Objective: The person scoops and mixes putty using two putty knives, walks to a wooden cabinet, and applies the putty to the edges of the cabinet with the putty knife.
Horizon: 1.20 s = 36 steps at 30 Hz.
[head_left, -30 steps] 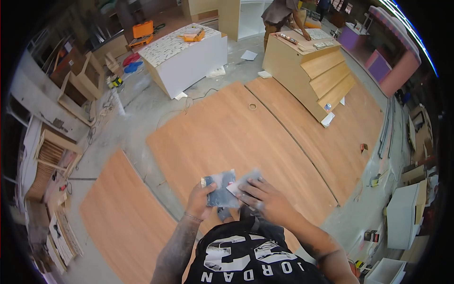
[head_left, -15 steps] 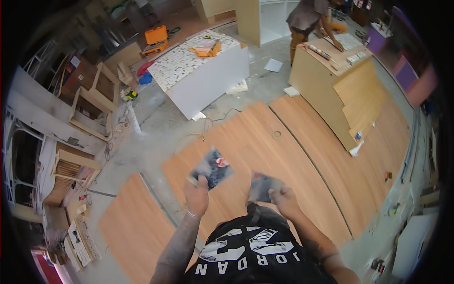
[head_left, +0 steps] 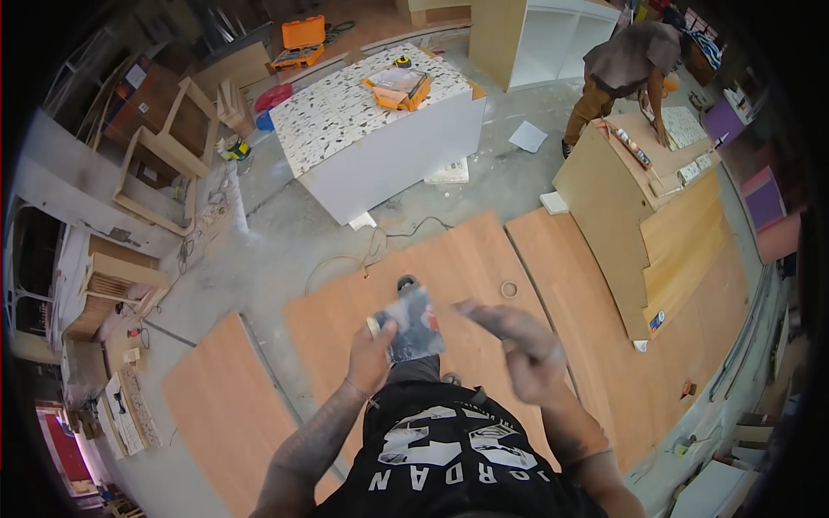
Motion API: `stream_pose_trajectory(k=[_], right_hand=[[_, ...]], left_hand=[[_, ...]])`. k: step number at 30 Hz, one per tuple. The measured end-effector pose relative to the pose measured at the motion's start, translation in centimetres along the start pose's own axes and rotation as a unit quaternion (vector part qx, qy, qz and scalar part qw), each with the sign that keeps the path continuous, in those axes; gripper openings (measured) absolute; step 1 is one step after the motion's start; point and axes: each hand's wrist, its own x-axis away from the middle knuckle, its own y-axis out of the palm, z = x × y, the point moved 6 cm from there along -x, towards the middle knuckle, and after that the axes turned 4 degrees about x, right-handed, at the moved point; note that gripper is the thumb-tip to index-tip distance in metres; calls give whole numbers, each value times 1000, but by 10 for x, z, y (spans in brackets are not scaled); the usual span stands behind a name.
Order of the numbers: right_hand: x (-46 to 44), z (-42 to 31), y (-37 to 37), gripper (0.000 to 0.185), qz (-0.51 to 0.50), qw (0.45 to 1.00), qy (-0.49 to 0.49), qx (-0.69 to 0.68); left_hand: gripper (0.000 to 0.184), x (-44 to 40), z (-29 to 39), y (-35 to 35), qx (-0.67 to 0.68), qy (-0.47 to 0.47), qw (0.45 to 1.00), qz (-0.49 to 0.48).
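Observation:
In front of my shirt, my left hand (head_left: 370,358) is closed on a flat, dark putty scraper (head_left: 409,326). Grey-white smears and a red patch of paste show on its face. To the right, my right hand (head_left: 534,367) is closed and smeared by motion. It grips a second putty scraper (head_left: 496,321), now turned nearly edge-on and blurred. A small gap separates the two scrapers. Below them are my shoe and the wooden boards (head_left: 328,337) on the floor.
Ahead stands a white cabinet with a speckled top (head_left: 324,108), bearing an orange case (head_left: 399,90). At right, a person (head_left: 630,65) bends over a wooden counter (head_left: 596,194). A tape roll (head_left: 509,290) lies on the boards; a cable (head_left: 406,233) crosses the floor.
My hands have come closer together. The left scraper has shifted right and turned; the right one has swung from face-on to edge-on. The view has shifted, and my shoe now shows.

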Motion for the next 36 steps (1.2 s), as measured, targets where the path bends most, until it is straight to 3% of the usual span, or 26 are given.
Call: stream_pose_trajectory(k=[1,2,4,5,6,8,10,12,13,15,16,18,19,21,22,25,26,27,32,34,36], right_hand=[[-14,4,8,50,-6,998,-56,36],[-33,20,8,50,-11,998,-53,40],[-67,51,20,48,-103,972,-105,182],[-80,85,21,57,-120,963,-65,232],[-96,100,18,57,-125,963,-59,233],[-128,136,-4,58,-112,952,39,283],[-142,165,-28,54,-116,948,70,289],[-155,196,-53,48,-193,886,115,407],[-164,203,-58,48,-199,886,123,400],[-196,204,-89,41,-47,917,146,369],[-214,205,-96,41,-50,917,150,367],[-258,194,-105,40,-41,886,42,461],[-278,202,-105,42,-127,863,59,485],[-283,236,-122,43,-177,863,83,466],[-289,255,-131,44,-228,858,99,449],[-330,283,-170,41,-148,879,85,446],[-345,293,-186,41,-97,893,83,432],[-359,309,-198,43,-127,886,87,438],[-418,344,-291,48,-21,921,66,382],[-437,363,-313,54,-9,937,59,344],[-443,388,-340,59,19,941,65,333]], left_hand=[[29,-27,8,6,249,-69,966,-28],[30,-55,21,14,482,-133,864,-53],[33,-108,51,21,524,-161,832,-84],[37,-134,66,22,555,-189,802,-113],[37,-164,69,16,560,-193,797,-114],[40,-228,73,5,478,-131,856,-150],[39,-266,97,1,487,-157,849,-133],[38,-308,117,5,541,-147,803,-204],[38,-325,130,5,544,-157,800,-197],[36,-358,157,1,354,-111,916,-152],[36,-374,164,6,356,-115,915,-150],[33,-407,179,23,307,-93,923,-211],[33,-425,179,27,306,-98,923,-211],[29,-462,170,36,69,-91,970,-216],[29,-481,172,42,66,-89,970,-218],[27,-533,192,58,8,-50,983,-177],[28,-549,197,67,160,-100,967,-171],[30,-564,204,80,306,-151,926,-161],[40,-649,257,143,356,-185,900,-169],[42,-671,288,178,471,-231,821,-227],[42,-706,306,197,467,-217,830,-214]])
